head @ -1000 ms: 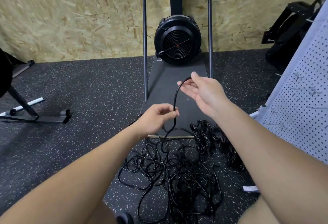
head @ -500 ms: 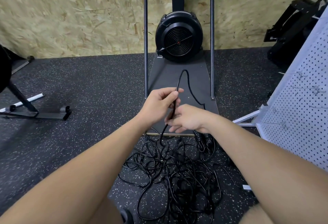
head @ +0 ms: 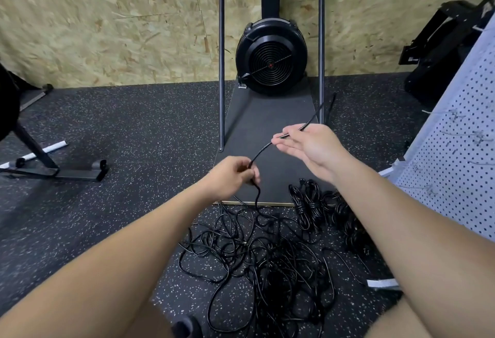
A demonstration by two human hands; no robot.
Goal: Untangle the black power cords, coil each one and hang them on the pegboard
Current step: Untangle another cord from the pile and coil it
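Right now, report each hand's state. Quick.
Left hand: fingers curled, gripping the thin black power cord.
Right hand: palm up, fingers straight, same cord running across the fingertips.

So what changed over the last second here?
The right hand came in beside the left hand half a second ago, then swung back out to the right, drawing the cord through its fingers. The left hand kept its pinch on the cord. The tangled pile and coiled bundles stayed put.
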